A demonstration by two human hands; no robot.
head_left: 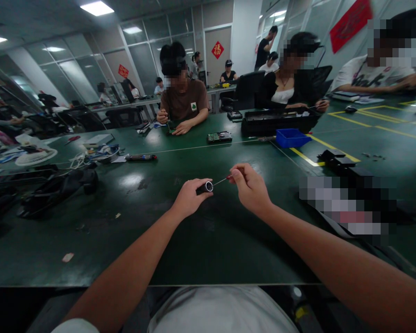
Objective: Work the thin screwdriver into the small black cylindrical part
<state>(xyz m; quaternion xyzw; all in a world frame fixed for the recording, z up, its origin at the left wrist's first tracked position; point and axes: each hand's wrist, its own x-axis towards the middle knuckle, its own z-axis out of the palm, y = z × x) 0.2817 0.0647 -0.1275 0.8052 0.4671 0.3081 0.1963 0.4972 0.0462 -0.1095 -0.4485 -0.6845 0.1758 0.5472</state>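
My left hand [188,199] is closed around a short black cylinder with a silver ring [210,187] at its end, held low over the green table [201,249]. That ringed end faces right, toward my other hand. Between the fingers of my right hand [252,188] is the red handle of a thin screwdriver [221,181]. Its metal shaft slants down to the left and its tip is at the cylinder's ringed end. Whether the tip is inside or only touching the end, I cannot tell.
Black device parts [64,189] lie at left, near a dark cylindrical tool [141,157]. Ahead are a circuit-board unit [219,137], a blue bin [293,138] and a long black housing [279,122]. Black brackets [343,166] lie at right. Co-workers sit across the table.
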